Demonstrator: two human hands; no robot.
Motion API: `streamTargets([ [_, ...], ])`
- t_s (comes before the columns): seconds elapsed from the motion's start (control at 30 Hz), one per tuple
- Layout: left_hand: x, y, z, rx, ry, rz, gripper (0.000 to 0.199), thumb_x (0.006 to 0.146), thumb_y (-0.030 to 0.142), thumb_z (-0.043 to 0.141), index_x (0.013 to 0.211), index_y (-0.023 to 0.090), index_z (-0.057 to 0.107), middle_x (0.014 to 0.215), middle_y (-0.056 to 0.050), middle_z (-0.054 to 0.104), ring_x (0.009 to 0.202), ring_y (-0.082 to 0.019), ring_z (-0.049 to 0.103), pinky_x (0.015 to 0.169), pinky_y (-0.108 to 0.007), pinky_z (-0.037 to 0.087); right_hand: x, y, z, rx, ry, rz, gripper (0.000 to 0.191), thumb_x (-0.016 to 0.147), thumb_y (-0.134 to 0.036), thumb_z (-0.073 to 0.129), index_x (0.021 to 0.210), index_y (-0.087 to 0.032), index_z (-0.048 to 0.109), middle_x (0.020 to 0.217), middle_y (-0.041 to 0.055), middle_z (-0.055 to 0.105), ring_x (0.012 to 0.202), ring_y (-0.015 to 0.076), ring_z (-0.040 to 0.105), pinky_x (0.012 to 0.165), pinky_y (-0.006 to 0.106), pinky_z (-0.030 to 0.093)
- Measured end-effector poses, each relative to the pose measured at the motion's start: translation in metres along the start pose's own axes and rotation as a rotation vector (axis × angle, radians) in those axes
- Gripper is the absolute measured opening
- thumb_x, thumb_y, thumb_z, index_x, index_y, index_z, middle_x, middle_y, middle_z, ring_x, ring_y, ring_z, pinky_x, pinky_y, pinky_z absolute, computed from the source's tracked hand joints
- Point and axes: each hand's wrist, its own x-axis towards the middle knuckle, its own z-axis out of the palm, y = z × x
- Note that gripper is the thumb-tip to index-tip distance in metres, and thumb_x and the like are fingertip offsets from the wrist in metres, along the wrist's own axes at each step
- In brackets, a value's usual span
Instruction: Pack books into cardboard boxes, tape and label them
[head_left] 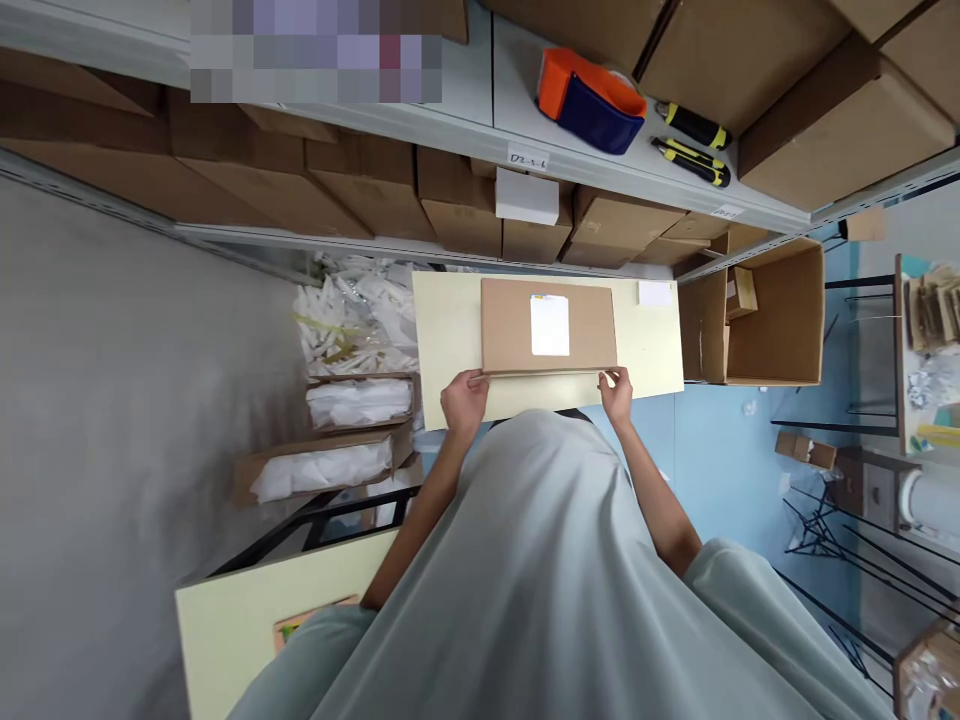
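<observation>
A flat brown cardboard box (510, 330) lies on the pale yellow tabletop (649, 350) in front of me, a white label (550, 325) on its upper face. My left hand (463, 402) is closed at the box's near left corner, with thumb and fingers pinched on the edge. At the near right corner, my right hand (616, 396) pinches the same front edge. A thin, light line runs along that edge between both hands; whether it is a flap or tape I cannot tell.
Beyond the table, a metal shelf (450, 118) carries cardboard boxes, an orange and blue tape dispenser (592, 100) and two yellow-black utility knives (691, 145). An open carton (776, 310) stands at right. White packing material (356, 315) is piled at left.
</observation>
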Motion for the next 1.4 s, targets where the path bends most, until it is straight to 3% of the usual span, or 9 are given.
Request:
streamTargets([
  [0.2,-0.008,-0.02,-0.005,-0.035,-0.083,0.03,0.035,0.093,0.011,0.058,0.112,0.023,0.085,0.121,-0.01,0.089,0.117,-0.031,0.087,0.115,-0.043,0.066,-0.01,0.014,-0.027,-0.005,-0.046,-0.01,0.018,0.092,-0.033,0.064,0.108,-0.027,0.059,0.129,0.0208,0.084,0.126,0.0339,0.082,0.101,0.051,0.072],
  [0.33,0.003,0.001,-0.023,-0.201,0.079,0.246,0.047,0.092,0.007,0.053,0.123,0.024,0.084,0.143,-0.013,0.083,0.134,-0.029,0.081,0.119,-0.044,0.065,0.019,-0.008,-0.064,-0.044,0.079,-0.178,0.039,0.095,-0.041,0.061,0.13,-0.023,0.064,0.148,0.0278,0.078,0.134,0.0384,0.079,0.115,0.063,0.066],
  [0.47,0.023,0.087,-0.027,-0.355,0.179,0.423,0.047,0.095,0.01,0.054,0.129,0.025,0.083,0.147,-0.013,0.079,0.144,-0.03,0.075,0.112,-0.045,0.07,0.091,-0.094,-0.082,-0.148,0.12,-0.544,0.051,0.101,-0.047,0.058,0.143,-0.019,0.067,0.151,0.0286,0.076,0.14,0.042,0.076,0.124,0.067,0.059],
  [0.63,0.039,0.24,-0.017,-0.515,0.16,0.834,0.061,0.088,-0.001,0.051,0.133,0.025,0.084,0.151,-0.011,0.077,0.136,-0.024,0.078,0.115,-0.04,0.07,0.176,-0.275,-0.058,-0.323,0.124,-0.929,0.058,0.106,-0.039,0.054,0.157,-0.011,0.061,0.165,0.0282,0.067,0.156,0.0406,0.062,0.136,0.065,0.045],
  [0.73,0.044,0.31,-0.012,-0.5,0.222,0.951,0.066,0.084,-0.006,0.05,0.131,0.023,0.084,0.148,-0.011,0.078,0.139,-0.024,0.076,0.112,-0.037,0.071,0.2,-0.361,-0.033,-0.503,0.057,-0.954,0.059,0.105,-0.027,0.055,0.158,0.0,0.057,0.163,0.0349,0.063,0.155,0.0442,0.058,0.135,0.069,0.042],
  [0.87,0.045,0.357,-0.009,-0.454,0.328,0.973,0.066,0.083,-0.008,0.05,0.13,0.021,0.085,0.145,-0.013,0.079,0.137,-0.026,0.077,0.111,-0.037,0.07,0.21,-0.407,-0.013,-0.684,-0.092,-0.904,0.06,0.098,-0.015,0.058,0.153,0.009,0.056,0.163,0.043,0.059,0.158,0.047,0.056,0.135,0.072,0.038],
  [1.13,0.023,0.337,0.012,-0.421,0.4,0.833,0.051,0.091,0.002,0.061,0.134,0.021,0.082,0.138,-0.012,0.081,0.122,-0.026,0.081,0.104,-0.038,0.07,0.217,-0.385,-0.019,-0.395,-0.268,-1.012,0.051,0.109,-0.032,0.06,0.148,0.001,0.062,0.156,0.0328,0.069,0.156,0.0378,0.062,0.141,0.061,0.038],
  [1.27,-0.017,0.291,0.06,-0.459,0.42,0.718,0.034,0.103,0.016,0.07,0.136,0.021,0.076,0.136,-0.013,0.081,0.121,-0.025,0.081,0.104,-0.038,0.07,0.193,-0.293,-0.032,0.005,-0.48,-1.018,0.07,0.114,-0.07,0.05,0.152,-0.012,0.062,0.153,0.0215,0.074,0.143,0.0322,0.071,0.13,0.051,0.055],
  [1.4,-0.079,0.241,0.12,-0.464,0.441,0.641,0.02,0.109,0.033,0.073,0.127,0.024,0.076,0.125,-0.01,0.081,0.11,-0.021,0.081,0.099,-0.034,0.069,0.137,-0.176,-0.059,0.461,-0.772,-0.761,0.088,0.099,-0.094,0.061,0.145,-0.018,0.069,0.141,0.0167,0.08,0.134,0.0322,0.076,0.125,0.049,0.06],
])
